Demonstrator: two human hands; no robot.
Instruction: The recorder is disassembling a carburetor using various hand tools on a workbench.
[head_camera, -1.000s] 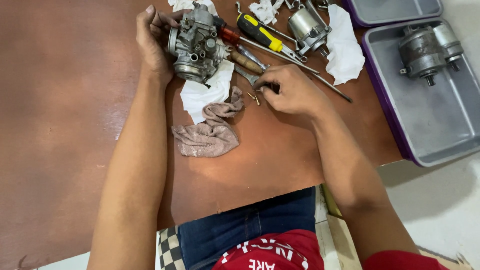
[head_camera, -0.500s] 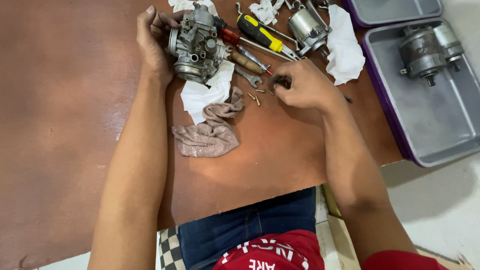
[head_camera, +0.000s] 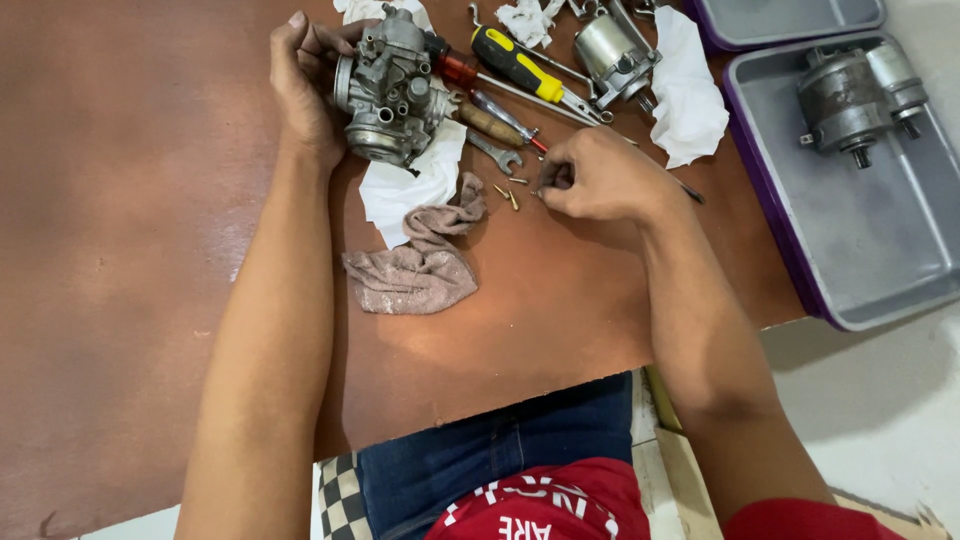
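Your left hand (head_camera: 305, 85) is clamped around the side of the carburetor (head_camera: 392, 88), propping it tilted on the white paper (head_camera: 415, 185) at the far side of the brown table (head_camera: 130, 250). Your right hand (head_camera: 595, 178), to the right of the carburetor, is curled with its fingertips pinched at the table surface; whether a part is already between them is hidden by the knuckles, so I cannot tell. Just left of those fingertips, between them and the carburetor, lie a few small brass screws (head_camera: 510, 192), loose on bare wood. That is the main hazard: a brush of your knuckles or wrist could flick them, and they would likely roll toward the grey rag (head_camera: 420, 262) below the carburetor and vanish in its folds. The small wrench (head_camera: 497, 153) and the yellow-handled screwdriver (head_camera: 520, 68) lie crowded just right of the carburetor, so a hasty lift of your hand could catch a shaft and sweep the screws along. The carburetor rests on soft paper held by one hand alone; if your grip loosens it may tip over. The grey tray (head_camera: 850, 250) with the motor (head_camera: 850, 95) stands well to the right, out of harm's way.
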